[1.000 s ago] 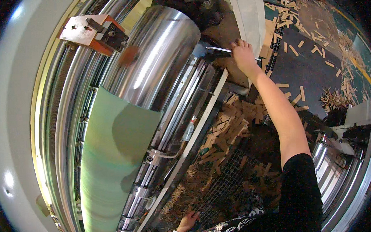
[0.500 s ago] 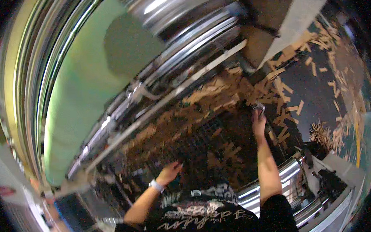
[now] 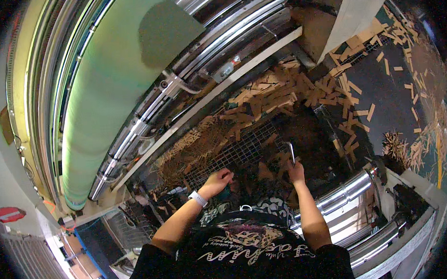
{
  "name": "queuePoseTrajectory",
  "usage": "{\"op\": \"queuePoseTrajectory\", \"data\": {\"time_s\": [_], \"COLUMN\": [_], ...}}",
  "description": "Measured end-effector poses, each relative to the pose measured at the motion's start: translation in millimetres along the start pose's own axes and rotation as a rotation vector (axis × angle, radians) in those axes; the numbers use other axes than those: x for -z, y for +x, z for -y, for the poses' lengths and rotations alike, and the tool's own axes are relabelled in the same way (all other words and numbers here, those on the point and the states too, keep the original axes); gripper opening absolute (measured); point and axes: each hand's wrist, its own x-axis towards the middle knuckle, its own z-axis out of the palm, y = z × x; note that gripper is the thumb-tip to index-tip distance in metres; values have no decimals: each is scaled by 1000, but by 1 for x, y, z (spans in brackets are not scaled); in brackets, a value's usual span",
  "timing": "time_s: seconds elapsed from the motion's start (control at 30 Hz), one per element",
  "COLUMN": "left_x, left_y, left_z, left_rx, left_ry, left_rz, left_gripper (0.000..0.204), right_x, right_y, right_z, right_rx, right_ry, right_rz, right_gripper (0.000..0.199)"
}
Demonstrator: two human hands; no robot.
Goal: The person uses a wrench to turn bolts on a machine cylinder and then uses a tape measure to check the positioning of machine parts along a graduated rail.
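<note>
1. While the person leans over the machine, the head view shows both hands low on a wire grid (image 3: 244, 151) strewn with wood scraps (image 3: 277, 92).
2. Right hand (image 3: 296, 173): fingers closed around a thin metal rod (image 3: 291, 152) that points up over the grid. A second ago this arm stretched far up to the roller end; it has since dropped to the grid, so work appears to have shifted from the rollers to the scrap bed.
3. Left hand (image 3: 217, 181), with a white wristband (image 3: 198, 198): fingers curled narrow, touching the grid; whether it grips anything cannot be told. It has moved inward from the frame's lower edge.
4. Green belt (image 3: 113, 90) and steel rollers (image 3: 216, 22) fill the upper left; loose chips litter the dark floor (image 3: 384, 94) at right.
</note>
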Motion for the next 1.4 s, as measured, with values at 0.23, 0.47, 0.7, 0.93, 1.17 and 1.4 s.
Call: {"op": "queuePoseTrajectory", "data": {"time_s": [0.23, 0.47, 0.7, 0.93, 1.17, 1.4], "left_x": [1, 43, 105, 170, 150, 75], "left_y": [25, 93, 114, 101, 138, 177], "left_z": [42, 11, -42, -121, -185, -262], "left_rx": [-127, -335, -233, -250, -197, -71], "left_ry": [-367, -126, -352, -835, -911, -904], "left_rz": [167, 131, 165, 460, 358, 50], "left_gripper": [31, 44, 44, 43, 43, 43], "right_x": [-65, -145, -152, -122, -1, 39], "right_y": [-10, -47, -12, 94, 164, 291], "right_z": [123, 227, 260, 310, 511, 572], "right_rx": [114, 335, 574, 550, 915, 737], "right_ry": [-269, -738, -618, -800, -970, -1503], "right_rz": [274, 631, 634, 527, -90, 210], "right_gripper": [29, 31, 42, 36, 33, 44]}}
